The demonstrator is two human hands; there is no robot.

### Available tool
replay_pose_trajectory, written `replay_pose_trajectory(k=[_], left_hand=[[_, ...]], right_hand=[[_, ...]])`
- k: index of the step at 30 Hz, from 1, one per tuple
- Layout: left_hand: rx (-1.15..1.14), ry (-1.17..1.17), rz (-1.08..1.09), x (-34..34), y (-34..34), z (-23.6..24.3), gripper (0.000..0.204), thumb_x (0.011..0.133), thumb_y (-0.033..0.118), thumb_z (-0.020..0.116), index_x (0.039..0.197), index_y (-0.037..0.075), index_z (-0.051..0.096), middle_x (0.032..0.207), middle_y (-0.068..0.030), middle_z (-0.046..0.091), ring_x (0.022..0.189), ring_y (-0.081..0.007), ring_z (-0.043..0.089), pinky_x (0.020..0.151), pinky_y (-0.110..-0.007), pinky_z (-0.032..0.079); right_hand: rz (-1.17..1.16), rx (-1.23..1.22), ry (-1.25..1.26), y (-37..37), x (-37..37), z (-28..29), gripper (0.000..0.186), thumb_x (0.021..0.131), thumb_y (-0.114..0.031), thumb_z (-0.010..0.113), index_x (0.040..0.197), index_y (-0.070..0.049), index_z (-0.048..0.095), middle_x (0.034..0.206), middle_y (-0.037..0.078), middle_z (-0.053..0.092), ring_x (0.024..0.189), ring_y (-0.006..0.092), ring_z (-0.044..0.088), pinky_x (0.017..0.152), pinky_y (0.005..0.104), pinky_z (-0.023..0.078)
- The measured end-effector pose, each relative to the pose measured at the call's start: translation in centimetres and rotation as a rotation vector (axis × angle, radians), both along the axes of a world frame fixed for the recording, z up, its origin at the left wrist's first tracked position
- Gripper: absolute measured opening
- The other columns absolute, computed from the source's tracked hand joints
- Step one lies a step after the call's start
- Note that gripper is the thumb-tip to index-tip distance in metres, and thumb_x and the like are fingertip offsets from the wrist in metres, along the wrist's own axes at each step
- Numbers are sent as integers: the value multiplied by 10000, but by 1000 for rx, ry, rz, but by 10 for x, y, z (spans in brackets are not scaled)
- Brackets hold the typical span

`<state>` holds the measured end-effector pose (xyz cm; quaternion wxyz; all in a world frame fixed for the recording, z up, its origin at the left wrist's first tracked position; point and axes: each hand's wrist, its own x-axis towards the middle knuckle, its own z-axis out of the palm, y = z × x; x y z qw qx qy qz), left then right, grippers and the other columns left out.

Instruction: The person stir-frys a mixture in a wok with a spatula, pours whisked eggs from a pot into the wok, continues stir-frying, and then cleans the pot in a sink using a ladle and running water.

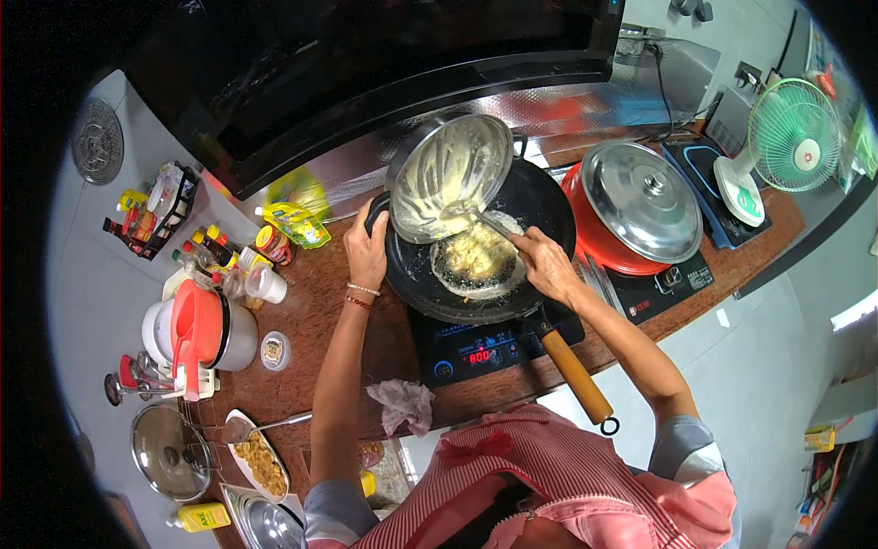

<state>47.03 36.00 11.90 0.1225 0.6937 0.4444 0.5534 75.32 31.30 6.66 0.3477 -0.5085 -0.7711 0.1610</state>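
Note:
My left hand [367, 252] grips a black side handle of a metal bowl [425, 169], tilted over a black wok [535, 197]. Pale batter streaks the bowl's inside. My right hand [540, 261] holds a metal spoon [462, 210], its head at the bowl's lower lip. Beneath, a pale, bubbling mass [471, 265] sits in the wok. The wok rests on an induction cooker [444, 357] with a lit display, its wooden handle [572, 375] pointing toward me.
Right: red lidded pot [585, 233] on a second cooker, green fan [791, 137]. Left: bottles and jars [273, 245], white pots with a red ladle [192, 325], plate of fried food [261, 462], glass lid [169, 448]. A cloth [401, 407] lies near the front edge; a range hood [384, 46] overhangs.

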Motion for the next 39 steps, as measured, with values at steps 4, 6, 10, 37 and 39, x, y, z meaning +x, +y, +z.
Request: replay_pose_trajectory(k=[4,6,10,37,39], left_hand=[[30,40,17,8,2,-3,259,872,97,528,1069,-70,539,967,-178,630,865,-241,612,776,-319,460],[52,51,15,11,2,-1,256,868,92,532,1067,-70,540,968,-180,629,871,-253,613,777,-324,460],[63,62,39,7,1,-1,249,859,79,545,1062,-65,540,971,-179,625,874,-258,612,777,-322,459],[93,136,45,15,-4,1,241,851,58,548,1064,-55,542,976,-184,621,876,-284,615,771,-326,462],[64,116,30,19,-6,-2,250,848,67,557,1067,-53,543,980,-186,621,884,-281,614,772,-327,463]], right_hand=[[-49,41,91,12,4,16,331,772,26,469,1089,-33,543,908,196,507,848,402,532,716,456,435],[-37,35,46,14,5,12,319,774,18,469,1080,-30,547,908,198,508,847,403,532,715,452,435],[34,-18,-3,6,7,4,348,759,19,472,1093,-32,556,896,201,508,835,401,530,719,442,433],[1,-20,-30,8,32,14,317,762,-19,499,1066,-31,587,900,138,538,837,351,553,725,410,444],[-25,-8,24,8,32,21,306,769,-7,488,1055,-35,591,900,138,544,839,355,553,705,409,444]])
